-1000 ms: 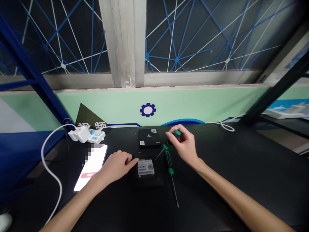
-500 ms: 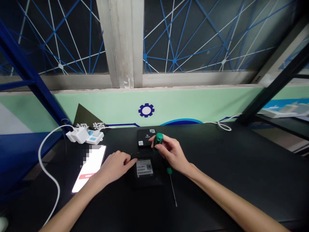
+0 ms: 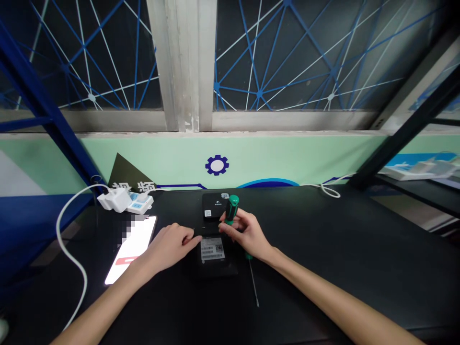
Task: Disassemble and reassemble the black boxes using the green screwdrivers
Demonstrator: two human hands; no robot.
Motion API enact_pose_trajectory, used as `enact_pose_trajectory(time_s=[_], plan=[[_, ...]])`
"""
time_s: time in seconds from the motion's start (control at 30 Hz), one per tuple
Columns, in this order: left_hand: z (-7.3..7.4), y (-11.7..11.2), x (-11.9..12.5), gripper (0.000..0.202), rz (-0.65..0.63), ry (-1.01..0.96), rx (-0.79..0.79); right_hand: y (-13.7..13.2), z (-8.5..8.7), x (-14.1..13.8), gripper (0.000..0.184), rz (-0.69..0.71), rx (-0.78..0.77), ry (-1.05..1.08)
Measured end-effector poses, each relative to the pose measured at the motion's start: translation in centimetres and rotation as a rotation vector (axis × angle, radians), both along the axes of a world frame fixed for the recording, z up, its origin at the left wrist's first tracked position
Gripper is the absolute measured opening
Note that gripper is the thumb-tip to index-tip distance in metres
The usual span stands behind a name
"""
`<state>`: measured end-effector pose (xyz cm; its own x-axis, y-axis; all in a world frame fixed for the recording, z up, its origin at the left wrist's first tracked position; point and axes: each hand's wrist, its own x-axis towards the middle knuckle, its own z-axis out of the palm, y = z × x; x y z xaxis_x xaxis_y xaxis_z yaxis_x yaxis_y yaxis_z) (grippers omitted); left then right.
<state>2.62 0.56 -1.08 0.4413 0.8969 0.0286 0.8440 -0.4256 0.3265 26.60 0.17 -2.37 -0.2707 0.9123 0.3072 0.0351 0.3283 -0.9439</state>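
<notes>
A black box-shaped device with a white printed label lies on the black table in front of me. My left hand is at its upper left corner, fingers curled and thumb against the edge, steadying it. In my right hand is a green-and-black-handled screwdriver, held nearly upright over the far right part of the device. Its shaft and tip are hidden by the fingers. A second screwdriver with a green handle lies right of the device, partly under my right hand.
Behind the device lies another flat black case with a small white sticker. A lit phone sits beside my left forearm. Further back left are a white power strip and plug with a white cable. Shelf posts flank the table.
My right hand has shifted slightly left and towards me with the screwdriver, and more of the handle shows. My left hand stays at the device's corner. The view has shifted slightly.
</notes>
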Motion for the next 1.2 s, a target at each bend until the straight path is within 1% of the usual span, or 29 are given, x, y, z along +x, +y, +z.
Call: enact_pose_trajectory(time_s=[0.2, 0.4, 0.47, 0.7, 0.87, 1.07, 1.2], plan=[[0.4, -0.1, 0.2, 0.051, 0.004, -0.019, -0.009, -0.2, 0.3, 0.1, 0.032, 0.033, 0.007, 0.03], [0.6, -0.2, 0.1, 0.047, -0.023, -0.037, -0.01, -0.1, 0.4, 0.0, 0.038, 0.02, -0.092, 0.135], [0.7, -0.2, 0.1, 0.043, -0.028, -0.035, -0.002, 0.0, 0.5, 0.0, 0.039, 0.018, -0.096, 0.145], [0.9, -0.4, 0.2, 0.027, -0.029, -0.041, 0.011, 0.2, 0.5, 0.2, 0.033, 0.054, -0.07, 0.159], [0.7, -0.4, 0.1, 0.016, -0.034, -0.042, 0.025, 0.1, 1.0, 0.5, 0.028, 0.095, -0.111, 0.141], [0.5, -0.3, 0.0, 0.018, -0.044, -0.01, 0.046, 0.0, 1.5, 0.5, 0.019, 0.108, -0.148, 0.144], [0.6, -0.3, -0.1, 0.021, -0.054, 0.001, 0.05, 0.0, 1.2, 0.4, 0.025, 0.117, -0.145, 0.192]])
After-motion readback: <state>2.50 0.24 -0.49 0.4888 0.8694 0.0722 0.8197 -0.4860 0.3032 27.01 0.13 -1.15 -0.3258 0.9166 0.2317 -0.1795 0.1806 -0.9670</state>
